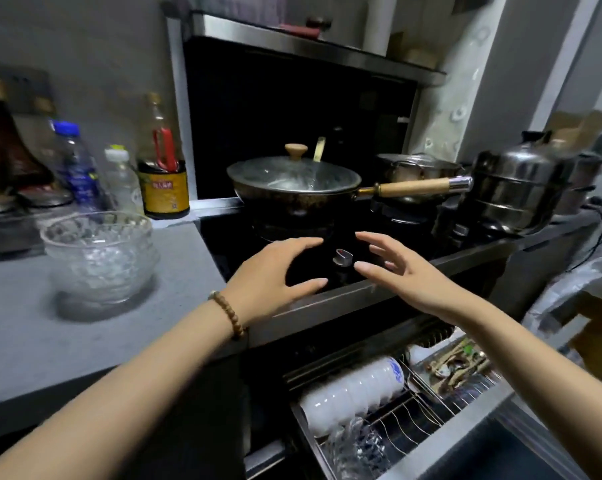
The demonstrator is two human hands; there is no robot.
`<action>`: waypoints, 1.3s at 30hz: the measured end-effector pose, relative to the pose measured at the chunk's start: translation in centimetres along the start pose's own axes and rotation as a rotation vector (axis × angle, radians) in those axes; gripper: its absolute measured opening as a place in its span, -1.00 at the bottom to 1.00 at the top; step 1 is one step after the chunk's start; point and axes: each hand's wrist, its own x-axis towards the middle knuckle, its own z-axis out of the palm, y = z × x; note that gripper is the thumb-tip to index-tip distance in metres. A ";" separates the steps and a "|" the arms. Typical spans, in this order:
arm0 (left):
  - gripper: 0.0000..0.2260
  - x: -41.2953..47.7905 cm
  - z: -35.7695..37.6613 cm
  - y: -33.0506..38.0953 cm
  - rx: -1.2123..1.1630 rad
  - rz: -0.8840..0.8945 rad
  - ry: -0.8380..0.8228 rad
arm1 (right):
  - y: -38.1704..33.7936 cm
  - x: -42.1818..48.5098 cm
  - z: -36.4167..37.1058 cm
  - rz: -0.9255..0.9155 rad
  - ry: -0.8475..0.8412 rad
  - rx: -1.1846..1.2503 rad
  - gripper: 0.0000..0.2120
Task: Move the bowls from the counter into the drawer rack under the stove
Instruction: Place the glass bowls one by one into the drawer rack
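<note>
Glass bowl (100, 254): on surface (84, 341), left, upright, untouched.
L hand (275, 271), R hand (407, 271): fingers (303, 242) apart, empty, over stove (237, 244) edge.
Drawer rack (427, 414): open below; white bowls (355, 389) racked.
Risk: glass may slip in grip, or chip vs racked bowls.

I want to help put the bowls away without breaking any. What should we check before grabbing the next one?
1. Hands free: the left hand and the right hand are open and hold nothing. Ok.
2. Bowl easy to reach: the glass bowl stands upright on the counter, with nothing in front of it. Ok.
3. Drawer open: the drawer rack is pulled out under the stove. Ok.
4. Room in the rack: bare wire slots show beside the white bowls. Ok.
5. Bowl dry, not slippery: cannot tell.
</note>
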 end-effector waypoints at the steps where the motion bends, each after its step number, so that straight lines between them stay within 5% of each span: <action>1: -0.45 -0.3 -1.8 -0.5 0.032 -0.008 0.022 | -1.0 0.7 0.4 -0.023 -0.012 -0.005 -0.40; 7: -0.44 -3.7 -10.9 -4.4 0.160 -0.128 0.124 | -6.7 5.1 4.7 -0.149 -0.111 -0.085 -0.28; 16: -0.43 -11.0 -18.0 -11.6 0.279 -0.412 0.175 | -12.3 11.1 14.1 -0.269 -0.266 -0.066 -0.36; 30: -0.35 -12.0 -17.0 -17.3 -0.003 -0.554 0.167 | -13.4 14.9 22.4 -0.294 -0.273 -0.132 -0.58; 35: -0.57 -11.9 -16.2 -18.3 -0.072 -0.543 0.243 | -13.0 15.2 23.3 -0.292 -0.235 -0.125 -0.82; 39: -0.62 -12.0 -15.8 -18.1 -0.098 -0.523 0.316 | -13.1 15.1 23.5 -0.288 -0.190 -0.076 -0.83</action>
